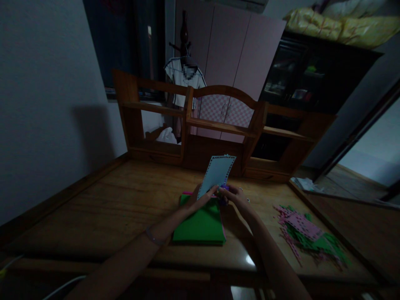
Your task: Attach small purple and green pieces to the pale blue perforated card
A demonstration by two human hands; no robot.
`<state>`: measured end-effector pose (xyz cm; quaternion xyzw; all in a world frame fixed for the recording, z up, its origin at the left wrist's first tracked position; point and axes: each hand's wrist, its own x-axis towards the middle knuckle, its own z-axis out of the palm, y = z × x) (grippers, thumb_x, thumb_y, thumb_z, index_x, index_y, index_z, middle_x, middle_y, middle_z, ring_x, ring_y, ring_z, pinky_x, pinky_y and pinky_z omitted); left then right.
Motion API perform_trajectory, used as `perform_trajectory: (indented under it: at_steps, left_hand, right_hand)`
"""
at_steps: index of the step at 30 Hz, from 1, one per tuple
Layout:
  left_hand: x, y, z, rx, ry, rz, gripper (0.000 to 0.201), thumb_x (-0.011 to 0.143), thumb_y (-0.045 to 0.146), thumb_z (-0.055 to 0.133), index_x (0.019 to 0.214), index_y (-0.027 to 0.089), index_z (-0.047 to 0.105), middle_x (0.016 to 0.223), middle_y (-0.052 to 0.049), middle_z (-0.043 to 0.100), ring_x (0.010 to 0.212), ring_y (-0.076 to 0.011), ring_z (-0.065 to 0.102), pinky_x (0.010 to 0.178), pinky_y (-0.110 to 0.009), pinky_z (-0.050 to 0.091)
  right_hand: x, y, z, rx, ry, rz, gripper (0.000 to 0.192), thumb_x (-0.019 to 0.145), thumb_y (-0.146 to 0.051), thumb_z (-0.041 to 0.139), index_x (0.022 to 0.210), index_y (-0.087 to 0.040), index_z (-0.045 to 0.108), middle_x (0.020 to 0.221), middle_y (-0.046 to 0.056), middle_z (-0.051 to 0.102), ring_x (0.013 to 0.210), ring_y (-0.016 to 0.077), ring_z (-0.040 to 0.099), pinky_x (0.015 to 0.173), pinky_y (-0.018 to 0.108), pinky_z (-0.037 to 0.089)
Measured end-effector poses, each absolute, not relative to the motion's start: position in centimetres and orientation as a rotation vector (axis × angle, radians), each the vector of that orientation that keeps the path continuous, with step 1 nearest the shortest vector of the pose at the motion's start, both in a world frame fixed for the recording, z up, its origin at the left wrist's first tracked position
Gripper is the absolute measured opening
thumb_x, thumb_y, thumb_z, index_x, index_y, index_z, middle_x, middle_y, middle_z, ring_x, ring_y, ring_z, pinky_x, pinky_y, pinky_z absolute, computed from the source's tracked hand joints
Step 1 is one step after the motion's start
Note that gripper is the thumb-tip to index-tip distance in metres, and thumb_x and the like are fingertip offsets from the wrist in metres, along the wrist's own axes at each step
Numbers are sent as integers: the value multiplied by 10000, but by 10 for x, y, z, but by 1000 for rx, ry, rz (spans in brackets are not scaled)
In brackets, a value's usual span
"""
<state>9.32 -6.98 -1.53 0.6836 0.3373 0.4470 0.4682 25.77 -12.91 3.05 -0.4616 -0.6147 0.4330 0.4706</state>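
My left hand is closed on a pale blue sheet of paper, which stands tilted up and has rows of small punched holes along its edges. In my right hand is a small purple paper punch, gripped close to the sheet's right edge. Fingers cover much of the punch, so I cannot tell whether the paper sits in its slot. Below both hands lies a stack of green paper, with a pink edge showing at its back and right side.
A loose heap of pink and green punched paper pieces spreads over the right of the wooden desk. A wooden shelf unit rises along the desk's back edge. The wall stands at the left.
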Motion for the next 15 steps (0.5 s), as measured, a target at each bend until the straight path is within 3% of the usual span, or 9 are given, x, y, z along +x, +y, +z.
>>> perform_trajectory:
  at_steps: [7, 15]
  left_hand:
    - [97, -68, -16, 1644, 794, 1105, 461, 809, 563, 518, 989, 174, 686, 1060, -69, 673, 1048, -239, 589, 1002, -369, 413]
    - [97, -75, -7, 1538, 694, 1042, 579, 797, 570, 542, 1120, 96, 621, 1138, -131, 635, 1065, -286, 575, 985, -398, 432]
  right_hand:
    - [257, -129, 30, -1150, -1497, 1043, 381, 738, -551, 650, 799, -175, 640, 677, 7, 583, 593, 138, 486, 554, 255, 364]
    - [257, -130, 29, -1127, -1509, 1052, 333, 774, -509, 634, 809, -178, 647, 693, -1, 586, 591, 131, 487, 557, 254, 363]
